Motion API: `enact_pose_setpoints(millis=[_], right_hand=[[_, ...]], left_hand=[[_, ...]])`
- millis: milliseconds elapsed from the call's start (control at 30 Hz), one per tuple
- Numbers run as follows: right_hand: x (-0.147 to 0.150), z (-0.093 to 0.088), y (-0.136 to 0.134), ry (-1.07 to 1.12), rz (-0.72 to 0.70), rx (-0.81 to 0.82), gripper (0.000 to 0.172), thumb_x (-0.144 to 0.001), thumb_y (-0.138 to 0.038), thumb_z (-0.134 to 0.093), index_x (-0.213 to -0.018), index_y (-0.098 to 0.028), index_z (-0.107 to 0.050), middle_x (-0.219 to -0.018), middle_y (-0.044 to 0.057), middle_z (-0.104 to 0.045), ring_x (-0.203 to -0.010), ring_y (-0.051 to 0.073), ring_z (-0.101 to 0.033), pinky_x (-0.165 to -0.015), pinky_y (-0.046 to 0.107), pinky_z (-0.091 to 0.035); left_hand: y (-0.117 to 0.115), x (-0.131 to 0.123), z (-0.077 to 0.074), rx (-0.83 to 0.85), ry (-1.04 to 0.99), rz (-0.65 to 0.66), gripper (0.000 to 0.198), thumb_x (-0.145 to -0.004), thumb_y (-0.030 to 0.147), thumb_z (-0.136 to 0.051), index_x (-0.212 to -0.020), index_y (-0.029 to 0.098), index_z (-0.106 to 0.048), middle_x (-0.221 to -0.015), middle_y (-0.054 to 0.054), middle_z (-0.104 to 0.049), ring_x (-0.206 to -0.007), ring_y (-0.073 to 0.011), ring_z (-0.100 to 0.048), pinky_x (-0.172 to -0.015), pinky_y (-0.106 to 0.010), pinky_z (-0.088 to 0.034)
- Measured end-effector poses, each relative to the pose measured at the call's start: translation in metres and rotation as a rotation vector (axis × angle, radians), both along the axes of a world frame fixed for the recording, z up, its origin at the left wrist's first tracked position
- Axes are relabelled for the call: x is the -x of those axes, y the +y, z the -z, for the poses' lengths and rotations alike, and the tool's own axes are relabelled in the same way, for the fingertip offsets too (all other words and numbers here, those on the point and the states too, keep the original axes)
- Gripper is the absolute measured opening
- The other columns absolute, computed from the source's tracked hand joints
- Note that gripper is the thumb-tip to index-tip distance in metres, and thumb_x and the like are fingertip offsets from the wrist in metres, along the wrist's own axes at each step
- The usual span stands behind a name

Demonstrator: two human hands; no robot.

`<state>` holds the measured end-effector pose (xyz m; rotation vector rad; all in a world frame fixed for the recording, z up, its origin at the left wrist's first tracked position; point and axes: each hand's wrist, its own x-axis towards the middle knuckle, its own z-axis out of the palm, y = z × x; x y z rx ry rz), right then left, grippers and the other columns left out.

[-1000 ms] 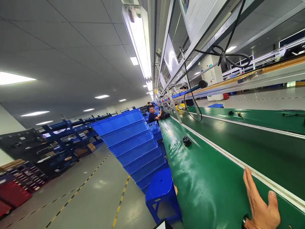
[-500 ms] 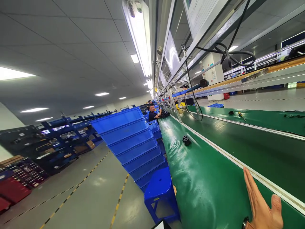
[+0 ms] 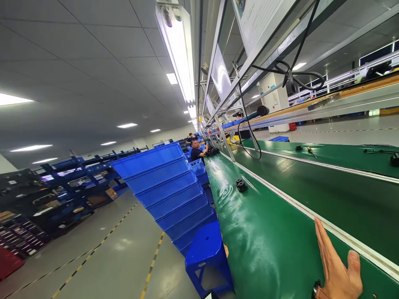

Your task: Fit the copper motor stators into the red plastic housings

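currently your left hand (image 3: 338, 270) lies flat on the green bench top (image 3: 268, 245) at the lower right of the view, fingers (image 3: 324, 245) straight and together, thumb splayed toward the pale rail (image 3: 343, 236) that runs beside the conveyor belt (image 3: 327, 187); it grips nothing, palm down, with a watch (image 3: 315, 287) at the wrist. your right hand is out of view, so nothing can be said of it. nearest piece of work is the small black part (image 3: 240, 185), well ahead of your fingertips up the bench, sitting alone on the green surface just beside the rail. too small to read its detail: it looks squat and rounded, perhaps two lobes side by side, so any long axis is slight and seems to lie roughly across the bench; which way it faces cannot be told. risks, as a judgement: the view is steeply tilted, and a reach that far forward would be blind on detail, so a flat-handed sweep could knock the part over the rail onto the belt or off the near edge toward the blue stool (image 3: 208, 253) and the stacked blue bins (image 3: 168, 187). the thumb rests close to the rail; sliding the hand sideways could catch it there. another person (image 3: 196, 150) works far down the line, well apart from you.
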<state>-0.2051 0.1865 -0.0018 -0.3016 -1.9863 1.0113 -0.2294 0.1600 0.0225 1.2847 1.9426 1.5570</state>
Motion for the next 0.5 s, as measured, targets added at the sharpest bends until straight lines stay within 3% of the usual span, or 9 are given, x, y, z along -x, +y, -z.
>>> enact_pose_setpoints(millis=[167,333,433,500], right_hand=[[0.000,0.001,-0.001,0.029,0.040,-0.051,0.099,-0.092,-0.044,-0.053,-0.164,-0.022,0.010,-0.164,-0.001,-0.027,-0.146,0.036,-0.036,-0.107,0.055,-0.056],[0.000,0.004,0.006,0.017,0.109,-0.156,0.104,-0.089,-0.051,-0.057,-0.164,-0.018,0.007,-0.164,0.000,-0.028,-0.146,0.036,-0.038,-0.105,0.051,-0.057],[0.005,0.010,0.003,-0.024,0.194,-0.227,0.100,-0.088,-0.048,-0.060,-0.165,-0.017,-0.006,-0.160,0.003,-0.039,-0.142,0.038,-0.043,-0.102,0.052,-0.059],[0.000,0.024,-0.006,-0.092,0.296,-0.272,0.094,-0.085,-0.048,-0.062,-0.164,-0.018,-0.020,-0.154,0.004,-0.046,-0.139,0.041,-0.046,-0.099,0.055,-0.059]], left_hand=[[0.001,0.000,-0.001,0.000,0.047,-0.001,0.068,-0.095,0.055,-0.059,-0.152,0.025,-0.040,-0.164,-0.014,-0.028,-0.148,-0.0370,-0.030,-0.122,-0.064,-0.025],[0.002,-0.001,-0.002,-0.020,0.100,0.004,0.065,-0.095,0.054,-0.060,-0.151,0.025,-0.042,-0.162,-0.014,-0.031,-0.146,-0.0361,-0.034,-0.121,-0.062,-0.029],[0.000,-0.004,-0.001,-0.032,0.126,0.009,0.071,-0.095,0.056,-0.058,-0.155,0.026,-0.036,-0.165,-0.015,-0.026,-0.149,-0.0373,-0.030,-0.122,-0.064,-0.027],[-0.003,-0.008,0.002,-0.042,0.141,0.015,0.077,-0.095,0.057,-0.056,-0.159,0.025,-0.027,-0.168,-0.015,-0.019,-0.153,-0.0373,-0.023,-0.125,-0.062,-0.024]])
